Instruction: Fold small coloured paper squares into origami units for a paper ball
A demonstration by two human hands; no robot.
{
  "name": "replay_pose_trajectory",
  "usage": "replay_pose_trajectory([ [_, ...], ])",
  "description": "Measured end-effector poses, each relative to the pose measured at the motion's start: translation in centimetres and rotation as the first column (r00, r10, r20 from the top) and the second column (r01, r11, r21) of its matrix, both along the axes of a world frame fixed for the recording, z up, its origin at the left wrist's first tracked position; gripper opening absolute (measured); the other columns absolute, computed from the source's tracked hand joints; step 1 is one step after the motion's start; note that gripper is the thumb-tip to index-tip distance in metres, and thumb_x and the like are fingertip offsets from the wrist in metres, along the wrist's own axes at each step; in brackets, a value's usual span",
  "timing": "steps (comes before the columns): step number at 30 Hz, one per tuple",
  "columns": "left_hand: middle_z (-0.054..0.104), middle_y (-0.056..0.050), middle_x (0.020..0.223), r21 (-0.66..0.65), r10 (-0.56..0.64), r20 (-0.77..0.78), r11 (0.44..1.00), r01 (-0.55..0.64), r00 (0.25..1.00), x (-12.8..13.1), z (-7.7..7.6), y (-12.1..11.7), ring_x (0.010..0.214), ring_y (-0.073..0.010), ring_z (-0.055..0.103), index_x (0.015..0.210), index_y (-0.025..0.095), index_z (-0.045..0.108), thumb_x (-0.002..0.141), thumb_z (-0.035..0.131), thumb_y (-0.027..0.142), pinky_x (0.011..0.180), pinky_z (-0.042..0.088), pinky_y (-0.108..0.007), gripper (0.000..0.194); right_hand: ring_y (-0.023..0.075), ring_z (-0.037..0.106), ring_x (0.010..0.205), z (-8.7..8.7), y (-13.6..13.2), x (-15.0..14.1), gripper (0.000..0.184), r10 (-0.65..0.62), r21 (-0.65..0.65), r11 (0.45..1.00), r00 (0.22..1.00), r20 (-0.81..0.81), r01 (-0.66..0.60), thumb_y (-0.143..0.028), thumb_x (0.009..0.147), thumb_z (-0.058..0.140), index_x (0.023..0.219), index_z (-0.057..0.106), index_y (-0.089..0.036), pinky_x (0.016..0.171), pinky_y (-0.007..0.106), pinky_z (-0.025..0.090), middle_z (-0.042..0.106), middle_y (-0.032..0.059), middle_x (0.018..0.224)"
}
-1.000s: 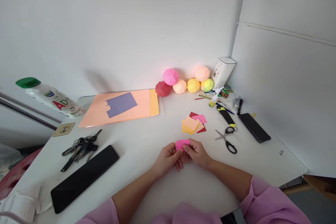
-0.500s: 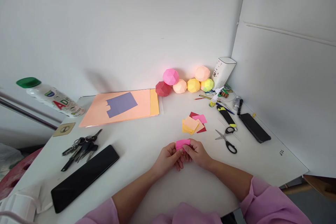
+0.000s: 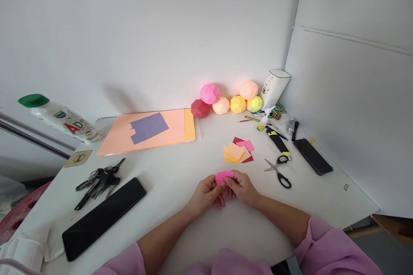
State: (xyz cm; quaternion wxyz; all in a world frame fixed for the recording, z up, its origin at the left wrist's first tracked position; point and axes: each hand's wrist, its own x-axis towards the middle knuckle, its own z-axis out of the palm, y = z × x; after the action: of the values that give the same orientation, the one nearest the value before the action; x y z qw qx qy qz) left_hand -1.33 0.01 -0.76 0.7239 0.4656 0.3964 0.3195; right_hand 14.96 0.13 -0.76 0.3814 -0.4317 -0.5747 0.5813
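Thumbs and fingers closed, your left hand (image 3: 206, 192) and right hand (image 3: 244, 189) pinch a small pink paper (image 3: 225, 176) between them. In the head view, it is just nearer you than a colored paper pile (image 3: 235, 151); scissors (image 3: 275, 167) lie open rightward.

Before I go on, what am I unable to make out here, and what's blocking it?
All in the head view:
Pink paper: lower part, covered by the left hand and right hand.
Loose paper pieces: exact count, as upper ones overlap those beneath.
Small bottle: label print, too small to read.
White object at lower left: full shape, cut off by the picture's edge.
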Motion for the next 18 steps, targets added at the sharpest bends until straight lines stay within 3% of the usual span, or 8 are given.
replay_pose_trajectory([
  [18,0.061,0.001,0.060,0.012,-0.009,0.004,1.000,0.009,1.000,-0.08,-0.30,-0.04,0.044,-0.0118,0.059,0.080,0.017,0.048,0.079,0.057,0.051,0.040,0.047,-0.023,0.036,0.0092,0.048,0.045,-0.19,0.03,0.06,0.029,0.002,0.010,1.000,1.000,0.003,-0.002,-0.043,0.087,0.050,0.077,0.052,-0.016,0.045,0.023,0.041,0.051,-0.0029,0.057],
])
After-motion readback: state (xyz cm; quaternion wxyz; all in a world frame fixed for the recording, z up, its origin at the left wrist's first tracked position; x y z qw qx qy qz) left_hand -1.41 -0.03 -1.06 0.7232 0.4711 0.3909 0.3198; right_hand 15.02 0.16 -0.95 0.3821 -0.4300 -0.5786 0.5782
